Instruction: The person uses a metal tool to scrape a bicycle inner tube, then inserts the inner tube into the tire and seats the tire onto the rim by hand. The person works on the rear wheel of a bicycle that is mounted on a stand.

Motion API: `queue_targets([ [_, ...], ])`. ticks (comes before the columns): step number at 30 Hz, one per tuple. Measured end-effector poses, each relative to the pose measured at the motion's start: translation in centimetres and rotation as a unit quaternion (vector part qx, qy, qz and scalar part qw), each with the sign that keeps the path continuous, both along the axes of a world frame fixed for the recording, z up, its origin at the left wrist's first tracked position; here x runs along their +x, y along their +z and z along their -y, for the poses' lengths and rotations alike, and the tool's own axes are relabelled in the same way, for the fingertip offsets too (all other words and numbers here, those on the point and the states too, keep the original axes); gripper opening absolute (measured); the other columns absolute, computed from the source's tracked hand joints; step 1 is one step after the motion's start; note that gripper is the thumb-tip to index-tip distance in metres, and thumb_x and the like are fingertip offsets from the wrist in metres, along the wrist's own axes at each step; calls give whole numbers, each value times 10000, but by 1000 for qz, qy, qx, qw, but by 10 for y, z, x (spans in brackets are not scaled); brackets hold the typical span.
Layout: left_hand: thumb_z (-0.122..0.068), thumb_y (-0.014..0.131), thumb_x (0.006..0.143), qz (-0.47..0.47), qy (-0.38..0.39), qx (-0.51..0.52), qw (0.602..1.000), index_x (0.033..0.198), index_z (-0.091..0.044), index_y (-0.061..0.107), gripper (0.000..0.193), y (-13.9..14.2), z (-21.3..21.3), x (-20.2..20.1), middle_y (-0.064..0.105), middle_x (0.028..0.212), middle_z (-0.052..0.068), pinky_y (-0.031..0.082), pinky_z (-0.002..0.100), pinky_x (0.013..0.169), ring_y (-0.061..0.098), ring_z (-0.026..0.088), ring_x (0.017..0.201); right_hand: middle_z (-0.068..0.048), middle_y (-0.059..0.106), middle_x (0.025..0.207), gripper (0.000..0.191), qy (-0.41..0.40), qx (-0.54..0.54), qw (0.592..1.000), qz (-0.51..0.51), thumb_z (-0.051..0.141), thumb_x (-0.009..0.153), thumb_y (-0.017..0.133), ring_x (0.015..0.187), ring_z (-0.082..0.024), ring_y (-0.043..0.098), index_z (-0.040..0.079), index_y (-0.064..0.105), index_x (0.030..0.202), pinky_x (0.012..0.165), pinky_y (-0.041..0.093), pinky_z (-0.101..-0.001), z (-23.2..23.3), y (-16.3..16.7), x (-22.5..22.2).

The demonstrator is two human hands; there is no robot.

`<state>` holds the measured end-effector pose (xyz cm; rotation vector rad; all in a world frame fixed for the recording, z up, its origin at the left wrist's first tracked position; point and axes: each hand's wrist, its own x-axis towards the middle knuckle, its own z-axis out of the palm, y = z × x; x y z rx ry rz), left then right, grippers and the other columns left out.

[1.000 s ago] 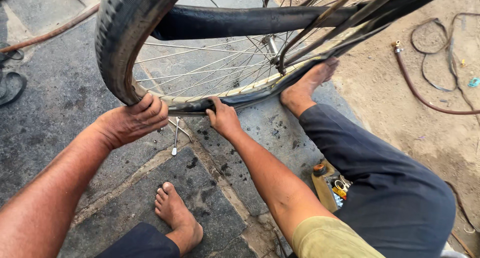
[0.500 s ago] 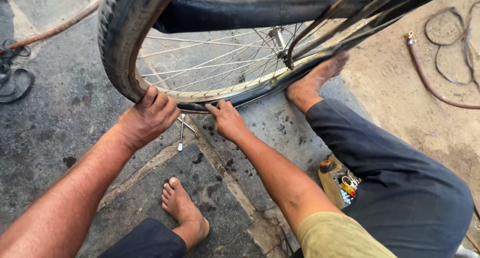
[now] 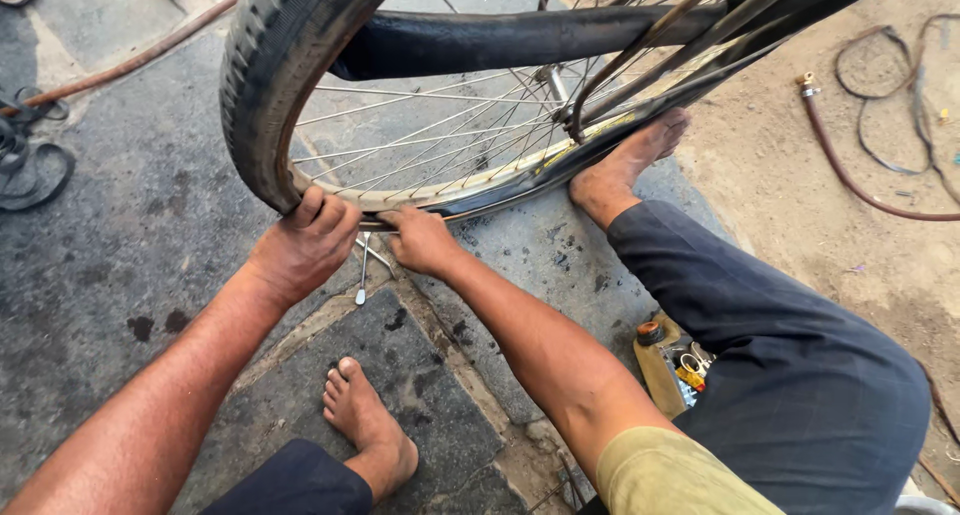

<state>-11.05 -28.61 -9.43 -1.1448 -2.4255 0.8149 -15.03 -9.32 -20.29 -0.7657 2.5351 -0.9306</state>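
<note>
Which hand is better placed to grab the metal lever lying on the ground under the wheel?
Probably the left hand: the lever lies just below its fingers, by the tyre. The right hand is a little farther off, pressing at the rim.

- I count one bicycle wheel with its tyre
- one inner tube hanging loose
- two hands on it: left hand, right hand
- two bare feet
- one metal lever on the ground
- two hoses
- one small yellow tool tin
</note>
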Motion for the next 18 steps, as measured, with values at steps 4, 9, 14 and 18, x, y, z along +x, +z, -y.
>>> queue_targets([
  [4,-287,582,812,-9,-5,50,999,973,-161,726,250,-2,0,0,608,994,37,325,446,1065,531,245,1064,-194,655,1265,486,-24,-151,987,-46,155,843,649,1193,-393,621,87,641,1324,1056,488,-462,7,4,7],
  [9,-307,562,847,-83,62,-71,992,947,-150,733,252,4,-10,3,602,946,30,298,441,1061,540,228,1068,-177,672,1299,377,4,-110,993,-33,198,944,651,1231,-379,634,71,638,1299,1116,469,-465,17,6,10],
  [14,-320,588,846,-119,52,-3,992,998,-148,737,274,38,-20,13,591,972,19,295,405,1112,518,209,1111,-205,621,1356,537,0,-196,981,4,88,852,596,1274,-377,601,46,575,1387,1137,452,-432,12,12,10],
  [18,-579,457,960,140,297,147,933,1164,-254,640,426,72,-17,23,565,978,-24,379,408,1013,525,178,999,-188,616,1318,557,28,-178,984,-3,67,850,586,1265,-373,586,54,549,1406,1107,459,-428,12,17,13],
])
